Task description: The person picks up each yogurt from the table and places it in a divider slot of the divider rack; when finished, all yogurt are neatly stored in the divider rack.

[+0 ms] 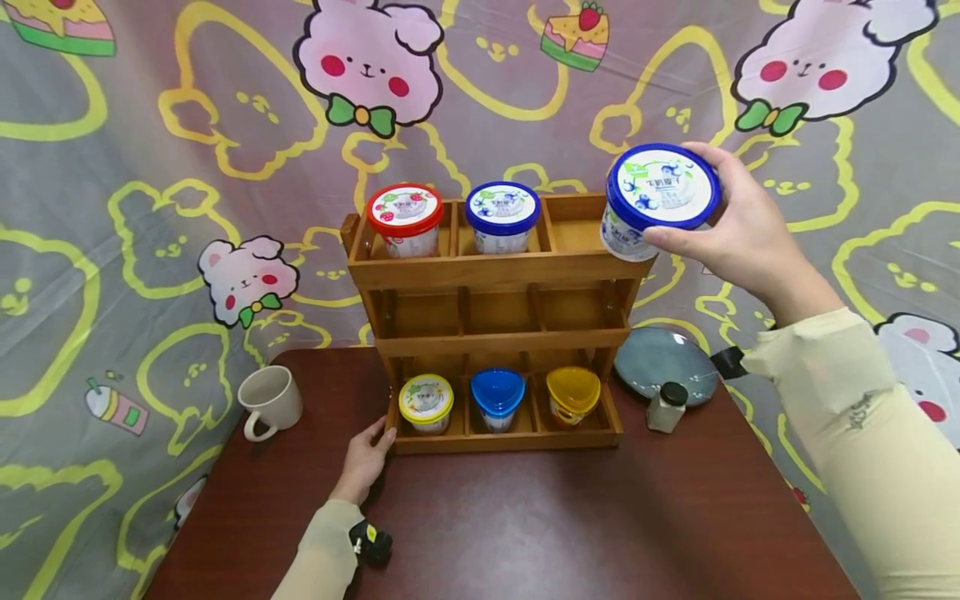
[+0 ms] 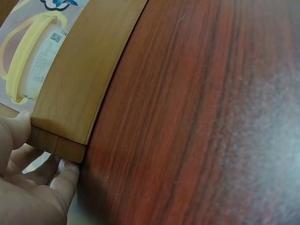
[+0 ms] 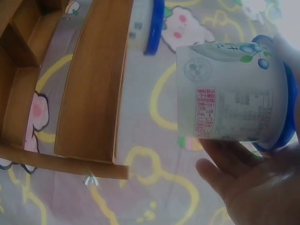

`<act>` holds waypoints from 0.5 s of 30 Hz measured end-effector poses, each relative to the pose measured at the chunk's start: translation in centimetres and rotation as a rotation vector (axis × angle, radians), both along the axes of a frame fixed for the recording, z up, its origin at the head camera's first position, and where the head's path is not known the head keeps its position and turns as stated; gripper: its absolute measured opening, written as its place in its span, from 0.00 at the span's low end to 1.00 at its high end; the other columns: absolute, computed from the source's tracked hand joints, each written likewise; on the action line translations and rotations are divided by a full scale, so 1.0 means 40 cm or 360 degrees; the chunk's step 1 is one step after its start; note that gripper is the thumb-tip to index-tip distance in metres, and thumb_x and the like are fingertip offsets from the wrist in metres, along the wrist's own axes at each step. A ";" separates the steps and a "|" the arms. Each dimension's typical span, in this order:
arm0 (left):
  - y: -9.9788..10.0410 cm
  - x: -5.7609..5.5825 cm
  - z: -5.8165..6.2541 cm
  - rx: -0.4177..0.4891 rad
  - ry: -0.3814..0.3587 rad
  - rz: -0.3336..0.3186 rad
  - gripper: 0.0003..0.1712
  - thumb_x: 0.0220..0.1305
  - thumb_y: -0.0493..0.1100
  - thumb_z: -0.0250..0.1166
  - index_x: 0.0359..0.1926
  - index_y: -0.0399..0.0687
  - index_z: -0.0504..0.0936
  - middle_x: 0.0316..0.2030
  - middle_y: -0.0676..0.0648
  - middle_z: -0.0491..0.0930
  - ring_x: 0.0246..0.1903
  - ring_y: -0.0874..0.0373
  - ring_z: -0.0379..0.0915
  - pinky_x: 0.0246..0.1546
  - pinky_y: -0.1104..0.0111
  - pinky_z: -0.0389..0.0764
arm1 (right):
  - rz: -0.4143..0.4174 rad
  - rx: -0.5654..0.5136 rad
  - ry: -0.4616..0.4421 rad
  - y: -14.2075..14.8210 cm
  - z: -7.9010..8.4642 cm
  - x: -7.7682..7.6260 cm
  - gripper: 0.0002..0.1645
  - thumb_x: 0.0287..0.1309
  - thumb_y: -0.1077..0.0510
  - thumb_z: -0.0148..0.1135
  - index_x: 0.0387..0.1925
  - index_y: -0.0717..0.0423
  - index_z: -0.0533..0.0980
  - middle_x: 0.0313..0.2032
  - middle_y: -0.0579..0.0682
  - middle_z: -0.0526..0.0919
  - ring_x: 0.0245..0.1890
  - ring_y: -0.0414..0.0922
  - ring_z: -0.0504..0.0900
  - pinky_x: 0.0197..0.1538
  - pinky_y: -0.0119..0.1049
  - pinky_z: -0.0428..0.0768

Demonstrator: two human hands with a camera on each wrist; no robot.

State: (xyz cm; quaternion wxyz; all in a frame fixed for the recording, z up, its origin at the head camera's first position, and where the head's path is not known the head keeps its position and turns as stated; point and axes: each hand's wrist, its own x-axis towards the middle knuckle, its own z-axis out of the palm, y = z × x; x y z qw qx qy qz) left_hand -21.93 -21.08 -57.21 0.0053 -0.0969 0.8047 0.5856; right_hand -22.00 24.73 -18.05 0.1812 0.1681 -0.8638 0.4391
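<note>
My right hand [image 1: 750,229] grips a white tub with a blue lid [image 1: 663,187] by its lid rim, at the right end of the top tier of a wooden rack [image 1: 487,271]. In the right wrist view the tub [image 3: 225,93] appears side-on, beside the rack's end. My left hand [image 1: 365,458] holds the rack's lower left corner, thumb and fingers around the wooden edge [image 2: 58,145]. A red-lidded tub [image 1: 405,218] and another blue-lidded tub [image 1: 502,217] sit in the top tier's left and middle compartments.
Along the bottom tier stand a yellow-lidded tub [image 1: 427,404], a blue cup [image 1: 498,400] and an amber cup [image 1: 573,396]. Left of the rack is a mug [image 1: 272,402]. On the right are a blue-grey plate [image 1: 660,362] and a small black-capped jar [image 1: 667,408]. A patterned curtain [image 1: 247,192] hangs behind.
</note>
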 end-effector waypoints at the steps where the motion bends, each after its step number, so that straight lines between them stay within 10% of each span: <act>1: 0.000 0.000 0.000 0.0000 0.0006 -0.0003 0.31 0.66 0.51 0.56 0.65 0.41 0.64 0.62 0.38 0.63 0.64 0.46 0.52 0.61 0.52 0.55 | -0.0020 0.0028 -0.0026 -0.001 0.005 -0.013 0.54 0.43 0.56 0.73 0.67 0.38 0.51 0.62 0.52 0.60 0.56 0.47 0.64 0.54 0.32 0.71; 15: 0.004 0.001 0.002 0.0010 -0.0009 0.0019 0.29 0.66 0.49 0.55 0.65 0.42 0.64 0.62 0.39 0.63 0.63 0.45 0.53 0.60 0.51 0.57 | 0.0017 0.0112 -0.0255 -0.012 0.012 -0.148 0.53 0.46 0.45 0.70 0.68 0.38 0.50 0.63 0.54 0.59 0.57 0.50 0.63 0.59 0.48 0.65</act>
